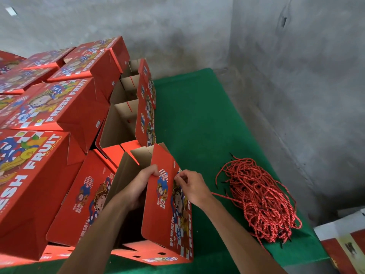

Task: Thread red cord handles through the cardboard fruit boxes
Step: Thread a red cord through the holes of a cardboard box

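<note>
Both forearms reach up from the bottom of the frame to an open box [167, 210] standing at lower centre on the green cloth [197, 115]. Left hand [141, 184] grips the top edge of the box's printed side panel, thumb outside and fingers curled inside. Right hand [192, 185] pinches something small against the outer face of that panel; one red cord [219, 195] trails from under its wrist toward the pile of cords [260, 196] at right, so the step in hand looks like feeding a cord end through a hole. Next the inside fingers would need to catch that end and draw it through. More boxes [59, 107] are stacked at left, some open [122, 123] at centre.
</note>
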The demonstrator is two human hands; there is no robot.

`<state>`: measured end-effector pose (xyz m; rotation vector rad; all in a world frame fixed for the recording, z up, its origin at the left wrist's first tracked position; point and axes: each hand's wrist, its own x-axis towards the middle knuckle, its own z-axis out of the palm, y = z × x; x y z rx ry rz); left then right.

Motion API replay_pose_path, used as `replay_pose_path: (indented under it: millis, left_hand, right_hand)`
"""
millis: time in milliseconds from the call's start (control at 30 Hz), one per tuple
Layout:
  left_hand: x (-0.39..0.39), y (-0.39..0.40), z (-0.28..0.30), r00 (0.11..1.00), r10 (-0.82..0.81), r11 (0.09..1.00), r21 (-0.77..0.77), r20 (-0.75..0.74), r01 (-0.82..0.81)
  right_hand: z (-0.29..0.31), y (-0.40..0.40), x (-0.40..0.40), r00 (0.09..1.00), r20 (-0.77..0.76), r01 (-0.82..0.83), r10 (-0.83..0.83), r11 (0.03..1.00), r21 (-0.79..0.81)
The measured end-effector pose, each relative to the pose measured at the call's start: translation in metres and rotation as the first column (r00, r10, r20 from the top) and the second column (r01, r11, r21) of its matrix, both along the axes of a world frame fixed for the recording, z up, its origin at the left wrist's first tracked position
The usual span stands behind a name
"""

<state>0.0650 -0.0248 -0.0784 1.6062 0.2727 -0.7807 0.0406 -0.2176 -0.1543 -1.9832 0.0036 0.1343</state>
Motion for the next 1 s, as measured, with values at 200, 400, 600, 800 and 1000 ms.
replay_pose_path:
  millis: [200, 400, 600, 800, 1000]
  left_hand:
    - [-0.008, -0.027, 0.004, 0.997, 0.064, 0.998, -0.022, -0.035, -0.064]
    - [-0.012, -0.061, -0.012, 0.968, -0.125, 0.918, 0.394, 0.217, 0.031]
    - [-0.011, -0.074, -0.003, 0.965, -0.158, 0.840, 0.542, 0.207, 0.021]
    - [-0.008, -0.080, 0.016, 0.929, -0.020, 0.957, 0.276, 0.371, -0.089]
    - [-0.010, -0.099, 0.038, 0.807, 0.228, 0.974, -0.120, 0.545, -0.193]
  right_hand:
    - [-0.001, -0.003, -0.007, 0.996, 0.074, 0.050, -0.043, 0.995, -0.091]
    - [-0.002, 0.000, -0.013, 0.993, 0.115, 0.059, -0.023, 0.947, -0.314]
    - [-0.005, -0.009, -0.022, 0.994, -0.004, 0.104, -0.108, 0.963, -0.248]
    - [0.045, -0.035, -0.008, 0.960, 0.102, 0.279, -0.261, 0.922, -0.269]
    - [0.111, -0.065, 0.007, 0.955, 0.117, 0.266, -0.273, 0.961, 0.073]
